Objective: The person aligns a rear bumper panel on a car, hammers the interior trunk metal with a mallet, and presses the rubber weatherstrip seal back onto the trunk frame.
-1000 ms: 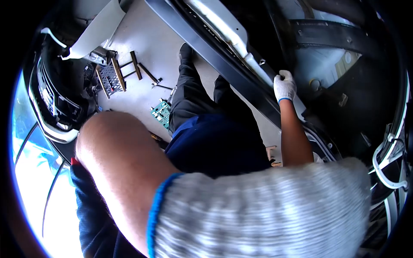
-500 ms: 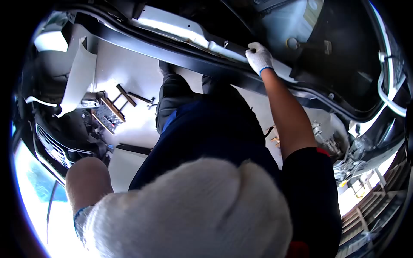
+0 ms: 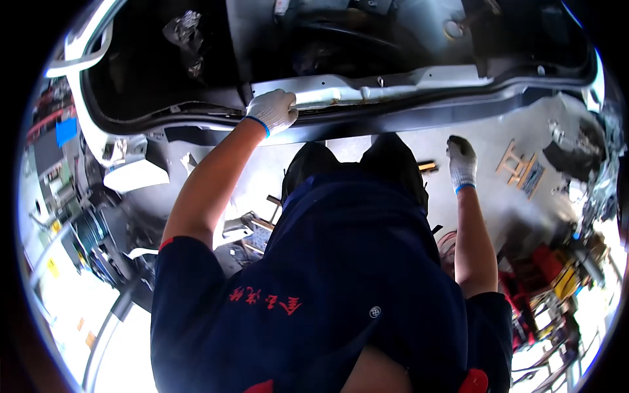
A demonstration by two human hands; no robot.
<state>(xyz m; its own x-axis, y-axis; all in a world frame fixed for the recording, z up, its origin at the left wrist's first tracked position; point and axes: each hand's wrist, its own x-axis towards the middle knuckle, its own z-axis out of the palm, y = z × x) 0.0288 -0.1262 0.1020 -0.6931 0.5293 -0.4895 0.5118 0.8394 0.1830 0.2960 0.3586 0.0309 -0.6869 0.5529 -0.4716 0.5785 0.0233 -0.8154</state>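
Both hands wear whitish knitted gloves with blue cuffs. My left hand (image 3: pixel 274 111) lies at the edge of the open vehicle body (image 3: pixel 367 95), its fingers curled over the pale metal sill and dark seal. Off to the right, my right hand (image 3: pixel 462 160) is raised above the floor, below the dark lower panel (image 3: pixel 432 120) and apart from it. Its fingers are curled and their tips look dark; whether anything is inside them is hidden.
Wooden-edged frames (image 3: pixel 517 169) lie on the grey floor (image 3: pixel 367 147) at the right. Red and yellow equipment (image 3: pixel 565 281) stands at the lower right. A white curved panel (image 3: pixel 136 175) is at the left. Inside the dark body cavity is a round ring (image 3: pixel 453 28).
The view has swung round. My left arm, which covered the lower foreground, has moved out to the edge and my left hand has closed on it. My right hand has let go of the edge.
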